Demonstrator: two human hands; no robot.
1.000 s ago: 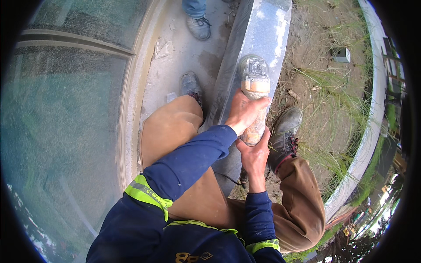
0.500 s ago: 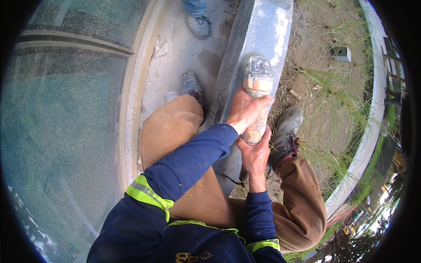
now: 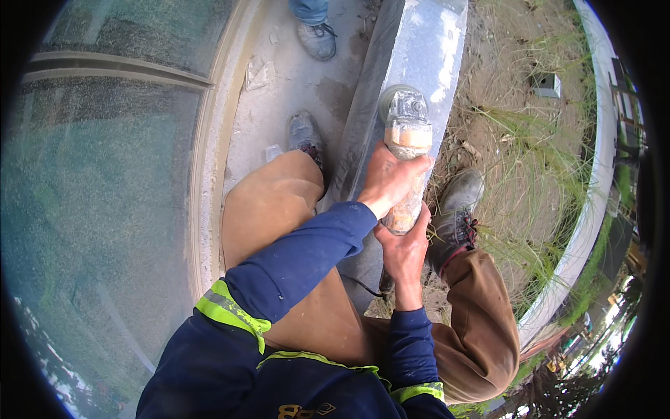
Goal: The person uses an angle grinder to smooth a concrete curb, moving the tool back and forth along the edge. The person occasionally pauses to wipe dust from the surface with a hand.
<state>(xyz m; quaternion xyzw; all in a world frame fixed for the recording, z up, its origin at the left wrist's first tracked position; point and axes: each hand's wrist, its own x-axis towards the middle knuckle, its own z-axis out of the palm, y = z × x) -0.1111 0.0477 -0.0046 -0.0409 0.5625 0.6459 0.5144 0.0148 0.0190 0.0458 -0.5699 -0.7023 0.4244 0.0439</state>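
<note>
I hold a dusty, orange-and-grey angle grinder [image 3: 407, 127] lengthwise on a long grey block [image 3: 419, 49] with white patches on its top. The grinder's head and disc lie against that top. My left hand [image 3: 391, 180] is closed round the front part of the grinder's body, just behind the head. My right hand [image 3: 402, 253] grips the rear end, nearer to me. A black cord [image 3: 361, 285] runs out below the tool, partly hidden by my right hand. My knee in tan trousers [image 3: 269, 199] is beside the block.
A dusty glass panel in a frame [image 3: 112, 167] stands at the left. A grey concrete floor strip [image 3: 262, 105] holds rubble and another person's shoe [image 3: 314, 38]. Right of the block lie soil with grass [image 3: 516, 140], a small metal box [image 3: 546, 86] and a white curved edging [image 3: 593, 174].
The grinder and both my hands have shifted slightly along and across the block's top, a few pixels only. The grip is the same.
</note>
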